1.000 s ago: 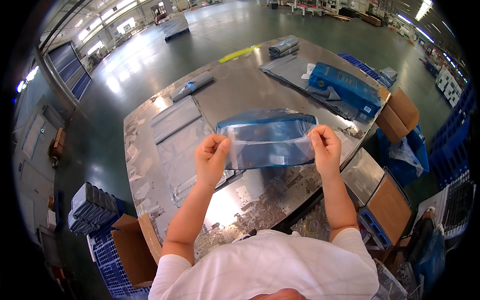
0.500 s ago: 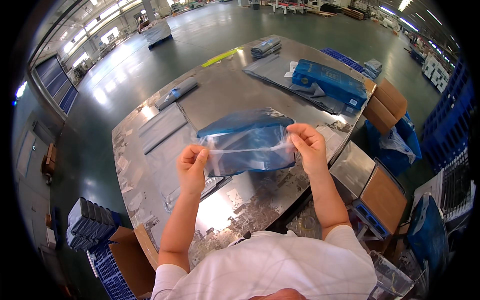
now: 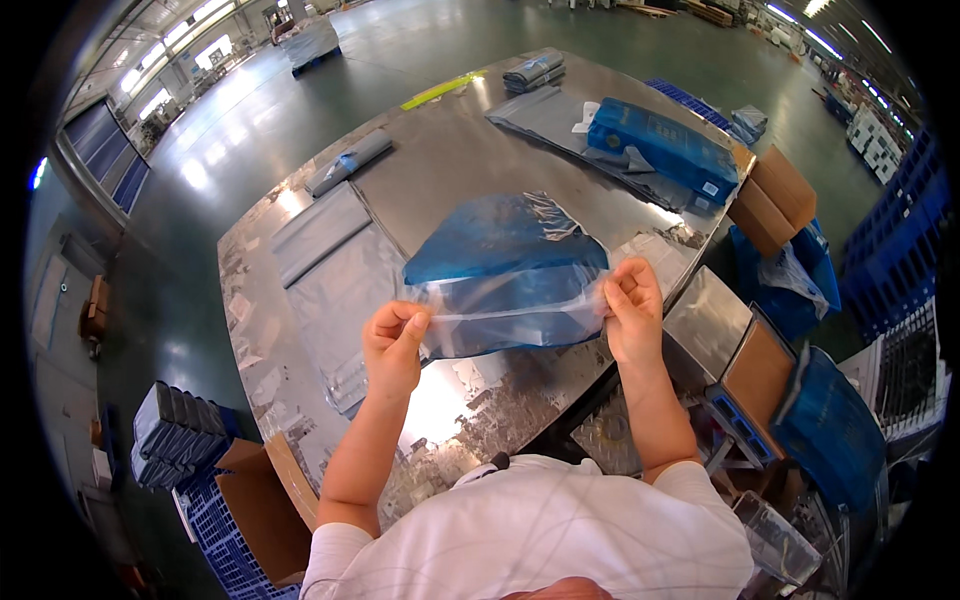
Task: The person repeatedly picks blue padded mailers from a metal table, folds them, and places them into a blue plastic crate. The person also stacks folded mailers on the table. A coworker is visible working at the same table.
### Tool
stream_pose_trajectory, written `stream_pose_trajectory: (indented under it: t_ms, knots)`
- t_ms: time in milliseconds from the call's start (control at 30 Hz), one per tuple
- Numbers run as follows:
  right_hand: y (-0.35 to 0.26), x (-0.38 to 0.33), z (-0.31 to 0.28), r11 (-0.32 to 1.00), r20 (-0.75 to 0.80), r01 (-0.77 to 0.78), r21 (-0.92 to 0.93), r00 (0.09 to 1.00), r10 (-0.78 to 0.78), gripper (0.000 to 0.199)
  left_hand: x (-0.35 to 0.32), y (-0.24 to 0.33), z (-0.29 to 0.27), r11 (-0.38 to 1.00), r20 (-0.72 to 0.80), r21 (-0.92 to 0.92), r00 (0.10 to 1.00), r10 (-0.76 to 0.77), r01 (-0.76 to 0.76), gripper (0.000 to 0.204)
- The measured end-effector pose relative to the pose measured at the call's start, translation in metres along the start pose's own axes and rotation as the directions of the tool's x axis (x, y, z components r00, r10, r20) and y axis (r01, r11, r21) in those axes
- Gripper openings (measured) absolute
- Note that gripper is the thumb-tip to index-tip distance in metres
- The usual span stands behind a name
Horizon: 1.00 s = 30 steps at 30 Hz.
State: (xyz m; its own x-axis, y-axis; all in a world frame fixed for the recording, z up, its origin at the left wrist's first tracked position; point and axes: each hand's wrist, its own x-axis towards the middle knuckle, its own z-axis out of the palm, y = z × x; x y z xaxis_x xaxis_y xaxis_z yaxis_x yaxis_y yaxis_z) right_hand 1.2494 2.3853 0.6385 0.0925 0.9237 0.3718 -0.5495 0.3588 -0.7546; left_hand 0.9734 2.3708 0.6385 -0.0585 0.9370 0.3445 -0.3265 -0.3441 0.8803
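A blue translucent plastic bag (image 3: pixel 490 240) is spread in front of me above the metal tabletop, its far edge crumpled. Across its near part runs a pale, see-through band of film, stretched taut from side to side. My left hand (image 3: pixel 393 345) pinches the bag's left side at this band, thumb against fingers. On the opposite side, my right hand (image 3: pixel 633 310) pinches the right end the same way. Flat grey plastic bags (image 3: pixel 345 290) lie to the left of the blue one, partly behind my left hand.
The worn metal table (image 3: pixel 450 150) also carries grey rolls (image 3: pixel 350 162) and a blue package (image 3: pixel 660 148) on grey sheets. At right stand a cardboard box (image 3: pixel 775 205), a blue bin (image 3: pixel 790 280) and a scale (image 3: pixel 765 375). An open carton (image 3: pixel 262 515) is at lower left.
Both hands have shifted slightly right and nearer with the blue bag between them. More of its far part now shows, spread flatter. My view has also shifted a little.
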Motion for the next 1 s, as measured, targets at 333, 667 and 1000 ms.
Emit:
stream_pose_trajectory:
  t_ms: [333,667,1000]
  knots:
    - [0.058,-0.088,-0.053,0.994,-0.514,-0.076,0.081,0.851,0.107,0.020,-0.124,-0.069,-0.043,0.932,0.241,0.235,0.913,-0.330,0.275,0.003]
    - [0.165,-0.082,-0.182,0.835,-0.554,-0.534,-0.132,0.739,0.384,0.026,-0.109,-0.161,-0.132,0.661,-0.198,0.518,0.827,-0.526,0.544,0.032]
    - [0.241,-0.036,-0.166,0.656,-0.254,-0.754,0.036,0.628,0.736,0.064,-0.042,-0.282,-0.104,0.616,-0.080,-0.292,0.623,-0.778,0.732,0.055]
